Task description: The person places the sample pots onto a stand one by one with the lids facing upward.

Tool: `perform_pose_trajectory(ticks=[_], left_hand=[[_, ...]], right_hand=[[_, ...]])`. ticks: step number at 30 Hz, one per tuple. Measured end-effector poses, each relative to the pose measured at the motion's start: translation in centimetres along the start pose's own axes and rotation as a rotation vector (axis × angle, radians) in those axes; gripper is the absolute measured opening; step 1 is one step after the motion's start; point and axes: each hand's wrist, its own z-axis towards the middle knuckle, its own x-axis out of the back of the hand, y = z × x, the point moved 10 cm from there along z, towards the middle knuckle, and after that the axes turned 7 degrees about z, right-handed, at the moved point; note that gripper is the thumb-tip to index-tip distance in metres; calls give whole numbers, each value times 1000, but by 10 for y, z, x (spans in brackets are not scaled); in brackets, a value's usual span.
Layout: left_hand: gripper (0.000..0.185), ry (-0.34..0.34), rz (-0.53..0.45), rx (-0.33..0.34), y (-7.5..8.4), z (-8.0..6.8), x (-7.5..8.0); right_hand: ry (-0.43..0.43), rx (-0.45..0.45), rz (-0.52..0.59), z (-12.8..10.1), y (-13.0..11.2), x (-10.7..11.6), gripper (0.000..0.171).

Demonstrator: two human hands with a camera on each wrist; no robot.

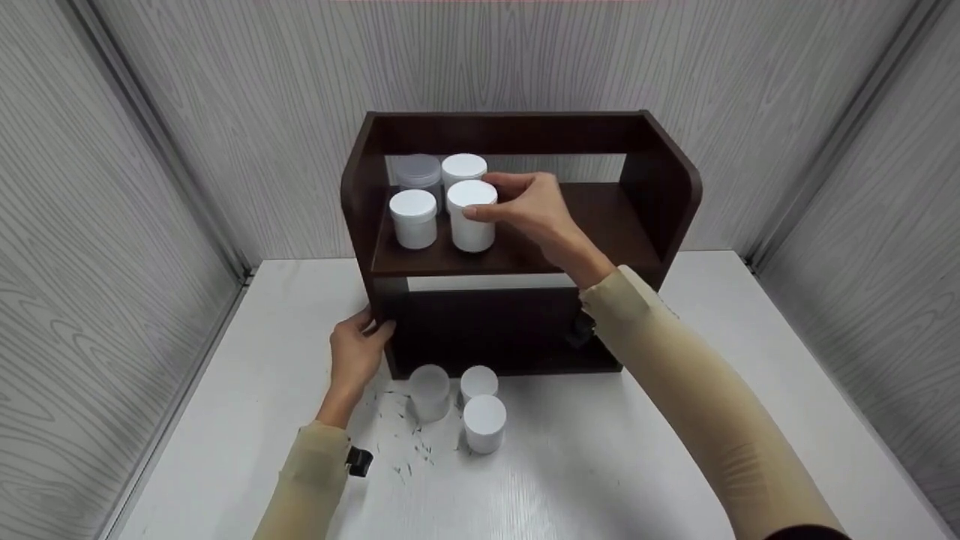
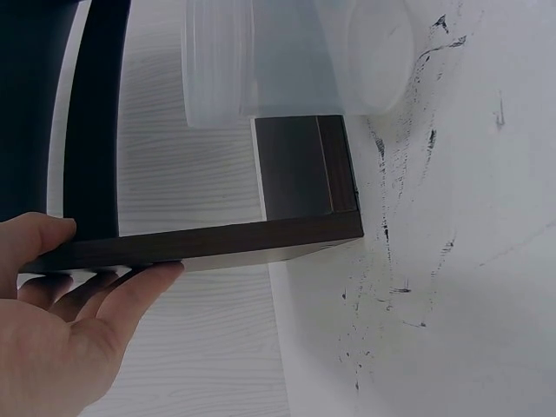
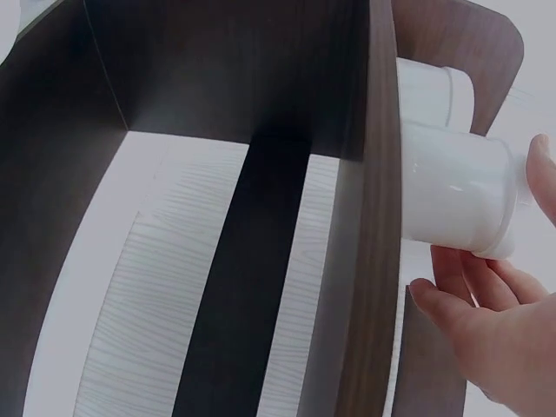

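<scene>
My right hand (image 1: 538, 208) holds a white lidded jar (image 1: 472, 232) at the front of the upper shelf, thumb at its near side and fingers behind. In the right wrist view, the jar (image 3: 456, 187) stands close over the shelf board, with fingertips by its lid. Low on the left, my left hand (image 1: 355, 352) grips the side panel of a dark brown two-tier shelf (image 1: 450, 266). The left wrist view shows the thumb on one face of the panel (image 2: 226, 239) and fingers on the other.
Beside the held jar are two white jars, one in front (image 1: 414, 221) and one behind (image 1: 463, 166), and a greyish jar (image 1: 418, 171). On the white table (image 1: 570, 465), a translucent jar (image 1: 430, 394) and two white jars (image 1: 484, 426) stand before the shelf, near dark scuffs.
</scene>
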Motion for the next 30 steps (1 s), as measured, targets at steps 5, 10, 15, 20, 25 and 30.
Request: perform_pose_trajectory(ticks=[5,10,15,20,25,30], left_hand=[[48,-14,-6,9,-1,-1,-2],[53,-20,-6,18,-2,-1,-2],[50,-12,-10,17,-1,0,0],[49,-6,-14,15,-1,0,0],[49,4,-4,16,-1,1,1],[50,3,5,15,-1,0,1]], right_hand=[[4,-1,-11,2,3,-2,65],[4,-1,-14,4,5,-4,65],[18,7,-21,5,5,-5,64],[13,16,-11,5,4,-7,64],[18,19,-7,5,5,-6,63],[18,23,2,5,5,-6,64]])
